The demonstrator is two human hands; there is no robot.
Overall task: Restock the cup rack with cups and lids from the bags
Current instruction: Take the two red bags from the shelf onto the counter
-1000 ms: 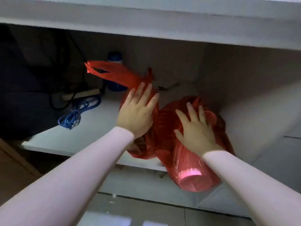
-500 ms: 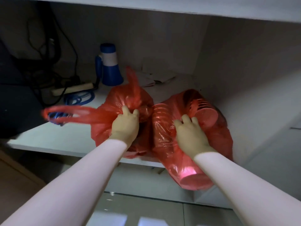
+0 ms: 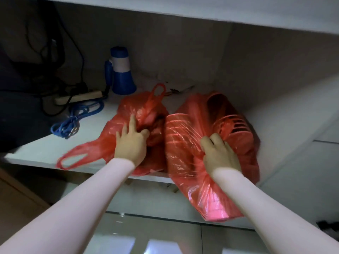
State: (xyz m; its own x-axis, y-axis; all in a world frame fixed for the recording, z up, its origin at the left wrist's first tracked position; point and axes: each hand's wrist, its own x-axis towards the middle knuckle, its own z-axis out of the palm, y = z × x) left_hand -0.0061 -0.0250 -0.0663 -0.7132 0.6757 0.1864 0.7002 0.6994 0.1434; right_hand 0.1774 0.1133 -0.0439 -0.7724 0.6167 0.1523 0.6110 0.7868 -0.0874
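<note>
Dim under-counter shelf (image 3: 45,149). Left hand (image 3: 131,145) pinches left bag (image 3: 128,110), index straight; right hand (image 3: 219,153) curls fingers into right bag (image 3: 183,162) (stacked cups (image 3: 234,125)). Likely light, slippery, crushable; grab handle loops (image 3: 158,91) beyond fingertips.

Views: one. Head camera, wide-angle, worn by the person; faces forward and down over both forearms into a recess under a white overhang (image 3: 183,8). Range: near. The sleeves (image 3: 73,208) enter at the bottom corners; the left hand (image 3: 131,143) and right hand (image 3: 219,153) sit mid-frame. At the fingers (image 3: 132,121): left red bag (image 3: 139,110) and right red bag (image 3: 185,143), at the front edge of a shelf (image 3: 36,151). Beyond the fingers: back wall (image 3: 165,52). Below the wrists: floor (image 3: 165,235).
</note>
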